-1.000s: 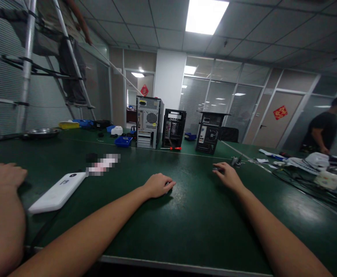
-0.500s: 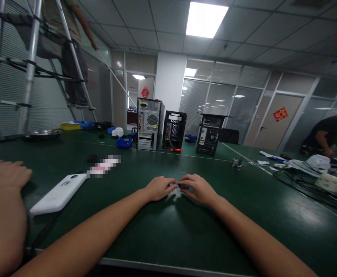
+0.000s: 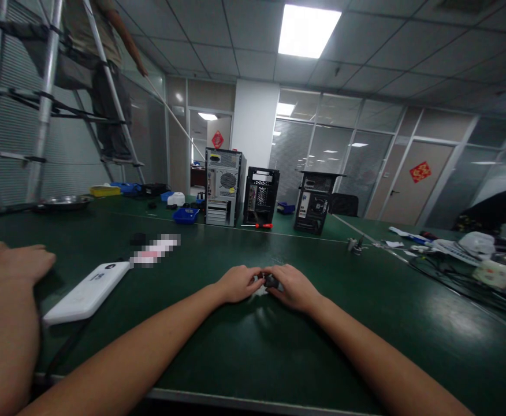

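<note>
In the head view, both hands are held close together low over the green table, their fingertips touching or nearly so. The left hand is carried on a forearm laid in from eight o'clock; its back is turned up, its fingers are bent towards three o'clock and its thumb is tucked below them. Whether anything is gripped by it cannot be told. The right hand is carried on a forearm slanted in from four o'clock, its fingers curled towards nine o'clock. By its thumb and fingers a small dark piece is grasped, between the two hands and partly hidden. From there, a red-handled screwdriver is seen at twelve o'clock, a grey computer tower at eleven and a black computer tower at one. At nine o'clock a white phone-like device is laid, and farther out another person's hand is seen.
</note>
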`<action>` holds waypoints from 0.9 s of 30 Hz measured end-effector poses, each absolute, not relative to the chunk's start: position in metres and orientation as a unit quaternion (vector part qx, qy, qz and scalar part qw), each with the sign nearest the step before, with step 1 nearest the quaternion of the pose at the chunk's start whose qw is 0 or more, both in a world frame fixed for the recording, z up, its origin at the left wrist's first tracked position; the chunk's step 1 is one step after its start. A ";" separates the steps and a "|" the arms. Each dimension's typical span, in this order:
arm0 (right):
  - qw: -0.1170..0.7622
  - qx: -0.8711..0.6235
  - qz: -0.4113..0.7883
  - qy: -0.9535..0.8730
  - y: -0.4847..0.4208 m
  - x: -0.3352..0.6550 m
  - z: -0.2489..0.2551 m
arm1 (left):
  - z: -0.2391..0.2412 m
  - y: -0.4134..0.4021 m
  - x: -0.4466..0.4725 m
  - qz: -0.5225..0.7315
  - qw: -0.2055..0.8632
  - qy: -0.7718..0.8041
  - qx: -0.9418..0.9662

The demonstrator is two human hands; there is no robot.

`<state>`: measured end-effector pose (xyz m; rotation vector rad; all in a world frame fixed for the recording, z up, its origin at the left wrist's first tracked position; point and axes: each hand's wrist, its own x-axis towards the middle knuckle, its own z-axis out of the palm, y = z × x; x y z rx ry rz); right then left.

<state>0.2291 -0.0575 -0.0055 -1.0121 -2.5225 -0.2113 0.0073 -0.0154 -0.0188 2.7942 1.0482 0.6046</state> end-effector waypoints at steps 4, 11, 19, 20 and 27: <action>0.205 -0.385 -0.068 -0.897 -0.053 0.233 -0.008 | -0.018 -0.016 0.007 0.197 0.041 0.370 0.907; 0.272 -0.415 -0.046 -0.867 -0.047 0.239 -0.011 | -0.018 -0.015 0.007 0.202 0.060 0.381 0.900; 0.186 -0.415 -0.081 -0.887 -0.059 0.222 -0.007 | -0.021 -0.017 0.010 0.214 0.082 0.353 0.907; 0.180 -0.416 -0.092 -0.887 -0.059 0.220 -0.008 | -0.021 -0.017 0.010 0.215 0.083 0.348 0.909; 0.162 -0.405 -0.137 -0.889 -0.059 0.219 -0.004 | -0.018 -0.017 0.010 0.220 0.096 0.336 0.911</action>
